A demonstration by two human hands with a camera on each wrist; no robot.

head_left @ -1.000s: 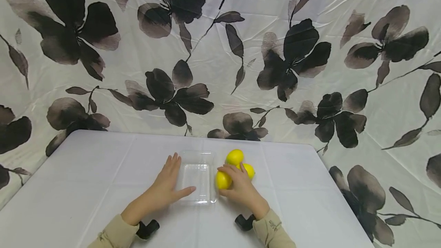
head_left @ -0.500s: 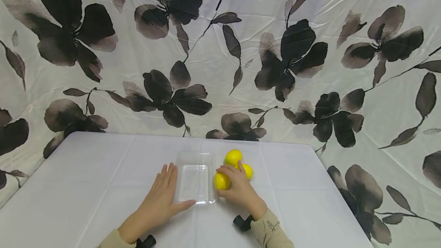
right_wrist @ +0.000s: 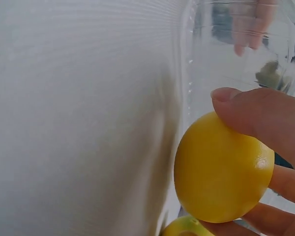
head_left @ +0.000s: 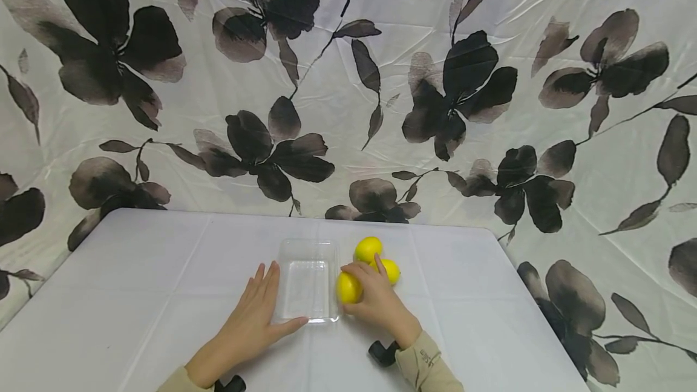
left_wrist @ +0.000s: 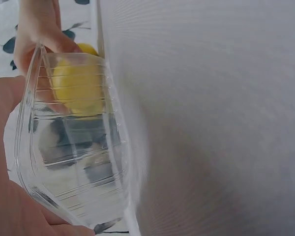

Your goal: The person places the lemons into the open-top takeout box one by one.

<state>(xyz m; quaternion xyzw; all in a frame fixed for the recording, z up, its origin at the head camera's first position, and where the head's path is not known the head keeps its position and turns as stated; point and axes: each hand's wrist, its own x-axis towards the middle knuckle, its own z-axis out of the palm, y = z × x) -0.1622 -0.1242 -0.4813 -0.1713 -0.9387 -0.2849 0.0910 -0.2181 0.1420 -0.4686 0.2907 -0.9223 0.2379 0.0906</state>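
Observation:
A clear plastic container (head_left: 307, 289) sits on the white-covered table, its hollow side up. My left hand (head_left: 247, 316) lies along its left side with fingers straight, thumb stretched by the near edge. In the left wrist view, the container's ribbed wall (left_wrist: 71, 167) stands between thumb and fingers. My right hand (head_left: 378, 298) grips a yellow lemon (head_left: 349, 288) just right of the container; the right wrist view shows thumb and fingers around this lemon (right_wrist: 221, 172). Two more lemons lie behind that hand, one farther back (head_left: 368, 249), one (head_left: 389, 271) partly hidden by the fingers.
The white tablecloth (head_left: 136, 295) reaches a back edge close to a hanging floral cloth (head_left: 381, 107). Dark devices, one at the left wrist (head_left: 231, 383) and one at the right wrist (head_left: 383, 353), stick out near the sleeves.
My left hand has slid back toward me along the container's side. The right hand's lemon has shifted slightly left and nearer, toward the container. The other two lemons stay in place.

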